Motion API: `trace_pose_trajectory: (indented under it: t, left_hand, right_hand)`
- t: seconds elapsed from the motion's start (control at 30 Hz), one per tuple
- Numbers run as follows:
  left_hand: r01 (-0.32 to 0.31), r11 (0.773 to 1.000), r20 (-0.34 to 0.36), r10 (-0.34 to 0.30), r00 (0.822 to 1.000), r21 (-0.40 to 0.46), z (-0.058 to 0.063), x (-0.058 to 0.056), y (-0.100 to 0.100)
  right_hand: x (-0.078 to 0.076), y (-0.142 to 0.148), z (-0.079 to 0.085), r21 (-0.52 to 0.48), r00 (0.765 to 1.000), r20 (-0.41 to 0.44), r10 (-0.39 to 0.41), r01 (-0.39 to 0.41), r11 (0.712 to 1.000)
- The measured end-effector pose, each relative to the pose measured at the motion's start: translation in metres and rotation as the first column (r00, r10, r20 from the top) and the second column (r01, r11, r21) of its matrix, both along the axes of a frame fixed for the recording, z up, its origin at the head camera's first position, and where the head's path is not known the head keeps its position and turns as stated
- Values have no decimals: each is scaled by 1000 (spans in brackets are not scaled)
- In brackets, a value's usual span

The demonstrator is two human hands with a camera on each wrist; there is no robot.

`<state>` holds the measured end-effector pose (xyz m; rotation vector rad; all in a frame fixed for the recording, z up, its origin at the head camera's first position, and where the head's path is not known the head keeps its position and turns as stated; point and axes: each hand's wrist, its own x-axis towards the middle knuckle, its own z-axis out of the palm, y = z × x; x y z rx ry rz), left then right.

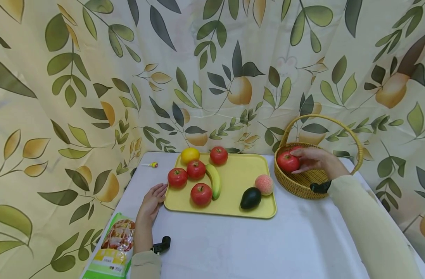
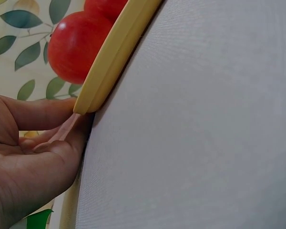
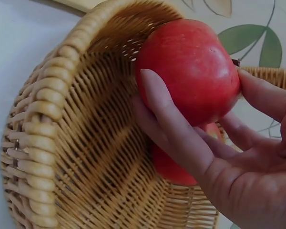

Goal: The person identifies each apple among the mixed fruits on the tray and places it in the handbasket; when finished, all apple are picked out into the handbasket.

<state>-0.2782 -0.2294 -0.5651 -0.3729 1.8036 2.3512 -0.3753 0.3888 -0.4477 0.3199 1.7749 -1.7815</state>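
Observation:
My right hand [image 1: 315, 158] grips a red apple [image 3: 188, 71] over the left side of a wicker basket [image 1: 298, 190], thumb and fingers on opposite sides of it. Below it, another red apple [image 3: 174, 164] lies inside the basket, partly hidden by the fingers. At the left edge of a yellow tray [image 1: 223, 212], my left hand [image 1: 151, 203] rests with its fingers nearly straight, fingertips right at the rim. Several red apples [image 1: 201, 194], a lemon [image 1: 190, 155] and a banana [image 1: 214, 182] sit toward the tray's left. An avocado [image 1: 251, 198] and a peach [image 1: 264, 185] are near its right side.
A tall handle [image 1: 355, 143] arches over the basket. Left of the tray lies a small lollipop [image 1: 153, 165]. A green and white food bag [image 1: 109, 252] is beside my left forearm. Behind the white-covered table [image 1: 226, 248] hangs a leaf-patterned curtain [image 1: 198, 77].

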Motion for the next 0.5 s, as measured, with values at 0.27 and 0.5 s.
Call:
trace_pose_trajectory:
  t: [0.27,0.5]
  left_hand:
    - [0,1000,1,0,1000,1,-1,-1,0]
    - [-6,1000,18,6,1000,-7,0,0,0]
  right_hand:
    - [3,-1,-10,-10,996,-39,77,-77,997]
    - [7,-1,-15,70,990,-44,131,-128,989]
